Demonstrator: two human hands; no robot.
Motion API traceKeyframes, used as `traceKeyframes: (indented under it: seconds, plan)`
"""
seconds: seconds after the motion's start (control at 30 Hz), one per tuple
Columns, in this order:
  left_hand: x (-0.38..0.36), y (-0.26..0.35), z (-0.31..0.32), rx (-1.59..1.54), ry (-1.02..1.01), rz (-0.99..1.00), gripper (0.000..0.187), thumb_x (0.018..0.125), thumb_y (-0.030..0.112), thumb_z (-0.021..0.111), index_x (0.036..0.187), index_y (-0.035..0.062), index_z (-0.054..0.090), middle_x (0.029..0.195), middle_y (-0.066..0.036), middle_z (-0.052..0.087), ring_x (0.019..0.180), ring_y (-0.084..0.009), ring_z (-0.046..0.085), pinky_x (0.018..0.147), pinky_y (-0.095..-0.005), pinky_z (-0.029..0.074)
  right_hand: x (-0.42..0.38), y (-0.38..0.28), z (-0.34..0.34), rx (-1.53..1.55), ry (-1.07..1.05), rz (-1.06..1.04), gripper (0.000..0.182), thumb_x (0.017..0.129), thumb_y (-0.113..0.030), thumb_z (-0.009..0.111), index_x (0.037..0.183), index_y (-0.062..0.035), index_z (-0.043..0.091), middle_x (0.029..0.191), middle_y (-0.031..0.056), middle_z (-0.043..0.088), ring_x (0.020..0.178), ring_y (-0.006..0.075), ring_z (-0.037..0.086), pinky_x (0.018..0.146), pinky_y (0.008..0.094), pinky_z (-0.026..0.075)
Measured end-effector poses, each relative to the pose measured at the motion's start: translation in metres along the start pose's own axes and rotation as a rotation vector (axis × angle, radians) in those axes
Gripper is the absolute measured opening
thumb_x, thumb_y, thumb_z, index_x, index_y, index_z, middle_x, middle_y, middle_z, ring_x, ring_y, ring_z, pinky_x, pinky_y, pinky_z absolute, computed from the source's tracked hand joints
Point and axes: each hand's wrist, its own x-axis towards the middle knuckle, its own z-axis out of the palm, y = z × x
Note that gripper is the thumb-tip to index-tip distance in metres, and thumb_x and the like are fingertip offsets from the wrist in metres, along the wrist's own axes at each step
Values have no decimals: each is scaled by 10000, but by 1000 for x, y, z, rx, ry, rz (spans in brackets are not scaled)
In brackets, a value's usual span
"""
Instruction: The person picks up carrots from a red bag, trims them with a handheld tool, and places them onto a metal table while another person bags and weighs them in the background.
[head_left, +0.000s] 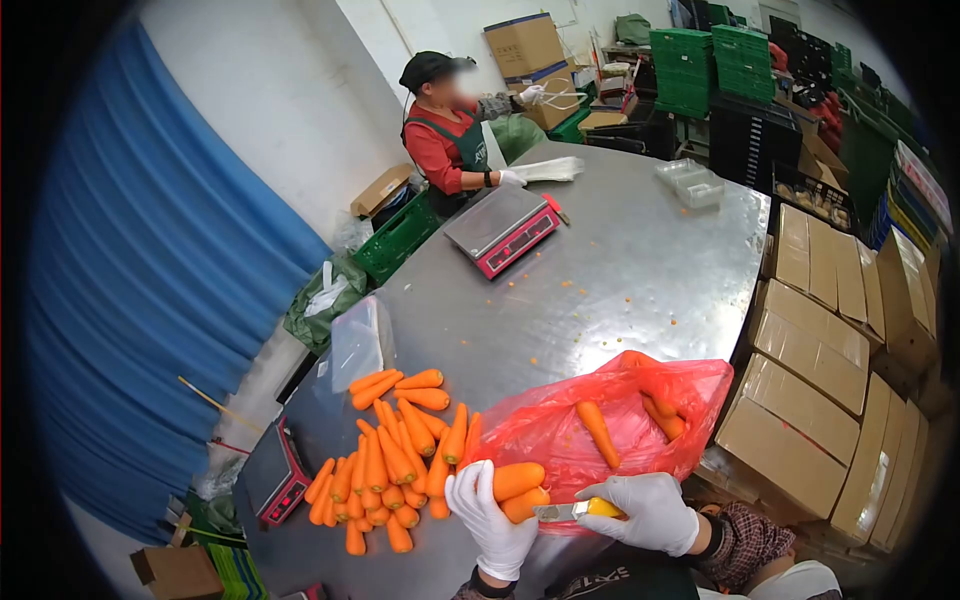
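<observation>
My left hand [490, 522], in a white glove, is closed around two carrots [518, 480] whose thick ends point right. In my gloved right hand [652, 512] is a yellow-handled knife [605, 508]. Its short metal blade lies against or very near the end of the lower carrot; contact is hard to make out. A large pile of carrots [392, 455] sits on the metal table [620, 270], left of my hands. Beyond them, a red plastic bag [540, 415] lies spread with several carrots [598, 433] in and on it.
A red scale [515, 240] stands mid-table, and another scale [280, 478] is at the left edge. Across the table, a person [450, 140] touches a white stack [550, 169]. Clear plastic boxes [690, 183] lie far right. Cardboard boxes [785, 430] line the right side.
</observation>
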Motion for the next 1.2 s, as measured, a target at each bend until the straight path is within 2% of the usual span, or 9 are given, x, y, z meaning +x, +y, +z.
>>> traceKeyframes:
  seconds: [0.33,0.43,0.63,0.77,0.87,0.9,0.97,1.1,1.2]
  plan:
    - [-4,3,-9,-77,82,91,791,699,245,822,1348,19,431,1255,-169,488,1162,-387,456,1064,-559,309,-10,24,5,205,273,408,271,853,-348,747,975,-106,750,745,99,689,655,260,693,601,325,550]
    - [-5,3,-2,-145,23,30,786,696,191,812,1359,14,427,1256,-175,486,1168,-391,456,1070,-558,308,-9,6,-5,76,110,39,272,818,-336,773,996,-131,752,725,56,661,629,215,676,602,306,541]
    - [-8,6,-6,-201,-10,60,784,682,113,777,1372,17,416,1248,-180,493,1159,-397,465,1066,-547,321,6,1,-5,-78,96,-42,349,823,-405,765,1042,-135,741,721,58,672,619,227,675,579,322,533]
    - [-9,2,-13,-273,15,90,800,699,87,756,1406,13,388,1273,-171,500,1157,-379,495,1078,-528,342,13,60,3,-67,268,347,363,872,-411,731,1046,-93,737,699,105,677,590,266,671,572,355,536]
    - [-3,11,-12,-1404,33,-667,775,810,266,695,1444,-14,349,1352,-169,485,1270,-343,491,1142,-483,352,3,38,6,84,214,283,318,855,-361,751,1023,-91,743,760,104,697,611,253,677,584,334,536]
    - [-1,9,-10,-1399,44,-666,775,810,266,695,1444,-14,349,1352,-169,485,1270,-343,491,1142,-483,352,3,33,6,71,198,183,309,849,-345,757,1020,-88,742,780,102,703,616,248,678,585,328,535]
    - [4,4,-2,-2018,78,-1059,770,842,410,637,1421,-27,378,1336,-190,506,1278,-363,488,1154,-495,343,5,24,8,88,206,137,309,819,-332,780,1010,-92,745,760,80,693,609,223,671,574,316,526]
    - [-9,-8,6,-2533,238,-1333,726,868,479,583,1331,-60,435,1318,-242,509,1250,-394,500,1156,-541,331,2,22,18,-123,198,-105,379,793,-411,781,1026,-115,738,663,32,609,557,171,621,513,312,475]
    - [-13,-7,10,-2298,249,-1342,720,876,509,554,1297,-65,453,1286,-252,525,1231,-381,516,1154,-554,328,3,12,22,-319,82,-167,446,772,-453,774,1072,-126,726,634,31,564,537,181,585,500,328,437]
